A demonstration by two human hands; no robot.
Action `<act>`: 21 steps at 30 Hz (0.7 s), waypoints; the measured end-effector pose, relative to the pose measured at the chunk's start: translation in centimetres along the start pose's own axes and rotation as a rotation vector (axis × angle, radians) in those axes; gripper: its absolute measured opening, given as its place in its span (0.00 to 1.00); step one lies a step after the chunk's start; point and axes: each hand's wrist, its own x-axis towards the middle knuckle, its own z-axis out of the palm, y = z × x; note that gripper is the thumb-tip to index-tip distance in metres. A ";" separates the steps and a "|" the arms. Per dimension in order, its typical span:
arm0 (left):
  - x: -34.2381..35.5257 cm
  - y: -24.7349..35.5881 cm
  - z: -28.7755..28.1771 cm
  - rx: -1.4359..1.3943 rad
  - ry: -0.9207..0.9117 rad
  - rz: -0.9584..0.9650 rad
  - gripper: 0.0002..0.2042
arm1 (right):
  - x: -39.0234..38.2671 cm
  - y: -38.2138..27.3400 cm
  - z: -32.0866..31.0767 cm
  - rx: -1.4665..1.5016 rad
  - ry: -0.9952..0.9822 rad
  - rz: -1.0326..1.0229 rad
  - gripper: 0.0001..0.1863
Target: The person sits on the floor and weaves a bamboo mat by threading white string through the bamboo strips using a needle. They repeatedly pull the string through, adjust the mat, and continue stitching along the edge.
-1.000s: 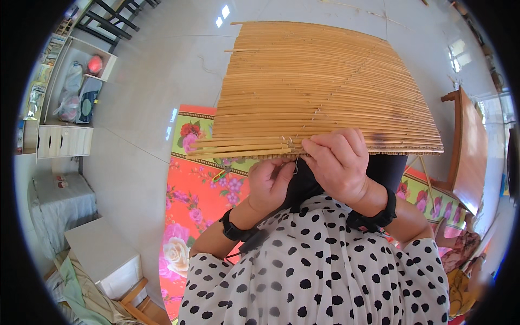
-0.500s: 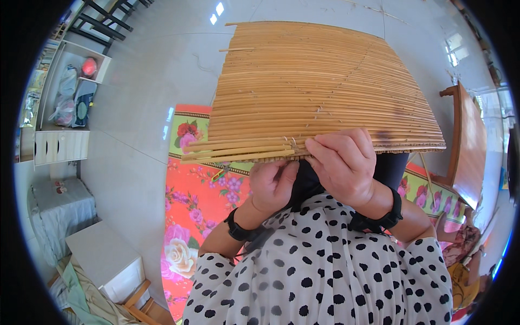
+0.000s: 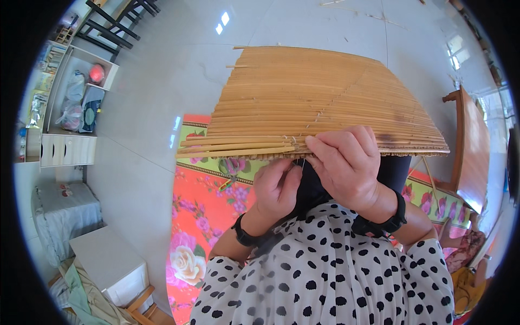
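Observation:
A mat of thin tan sticks (image 3: 303,97), bound side by side, slants up over my lap. My right hand (image 3: 346,165) is closed on its near edge, thumb and forefinger pinching beside several loose stick ends (image 3: 244,147). Just below that edge, left of the right hand, my left hand (image 3: 277,187) is closed in a pinch. What it holds is too small to make out, though a faint thin line shows near its fingertips. Pale thread knots (image 3: 294,140) sit at the binding between the two hands.
A red floral cloth (image 3: 211,216) lies under me, with a small yellow-green tool (image 3: 226,184) at left. Shelves with bags (image 3: 70,103) and a white box (image 3: 108,257) stand left. At right are a wooden stool (image 3: 470,151) and another person's arm (image 3: 452,235).
The mat's far edge has dropped lower in view, so it lies more foreshortened. My left hand has moved slightly down from the mat's edge; my right hand keeps its pinch.

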 end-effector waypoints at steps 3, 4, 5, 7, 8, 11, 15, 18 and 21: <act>-0.2 0.5 0.0 -0.081 0.022 -0.105 0.07 | 0.2 -0.1 0.2 -0.003 0.007 0.002 0.21; -0.2 0.6 0.0 -0.097 0.019 -0.120 0.07 | 0.3 -0.1 0.2 -0.001 0.007 0.000 0.21; -0.2 0.6 0.0 -0.113 0.017 -0.136 0.07 | 0.3 -0.1 0.2 0.000 0.008 -0.002 0.21; 0.0 1.0 -0.3 -0.116 -0.010 -0.155 0.08 | 0.2 0.1 0.3 0.004 0.010 -0.005 0.22; 0.2 1.4 -0.5 -0.104 -0.032 -0.154 0.08 | 0.1 0.2 0.4 0.006 0.012 -0.006 0.22; 0.0 1.7 -0.4 -0.123 -0.037 -0.171 0.08 | 0.3 0.2 0.2 0.006 0.005 -0.017 0.23; -0.6 0.6 0.2 -0.181 0.037 -0.139 0.09 | 0.7 -0.1 0.1 0.001 -0.014 0.003 0.22; -1.0 -0.6 1.5 -0.142 0.114 -0.022 0.11 | 1.0 -0.6 0.0 0.010 -0.014 0.034 0.23; -1.4 -1.7 2.6 -0.222 0.170 0.014 0.14 | 1.1 -0.6 0.2 0.004 -0.001 0.033 0.22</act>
